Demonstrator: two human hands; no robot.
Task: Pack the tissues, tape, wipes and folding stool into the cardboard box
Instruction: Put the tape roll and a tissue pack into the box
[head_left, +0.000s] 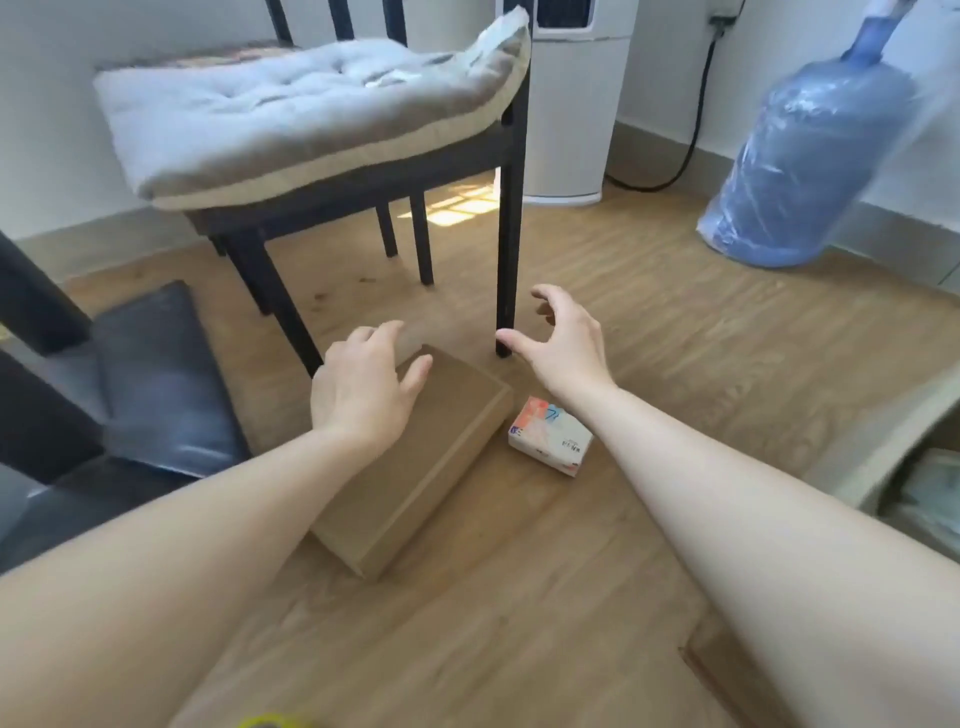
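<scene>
Cardboard box (415, 457) lies shut on the wood floor (519, 597), tissue pack (549, 435) just beside its right edge. Left hand (363, 389) hovers over the box's far end, fingers spread, holding nothing. Right hand (558, 338) is beyond the tissues, fingers curled apart, empty, near a chair leg (508, 260).

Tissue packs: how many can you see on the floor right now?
1. The tissue pack lies on the floor just right of the closed cardboard box, partly under the right forearm. Others could be out of view.
</scene>
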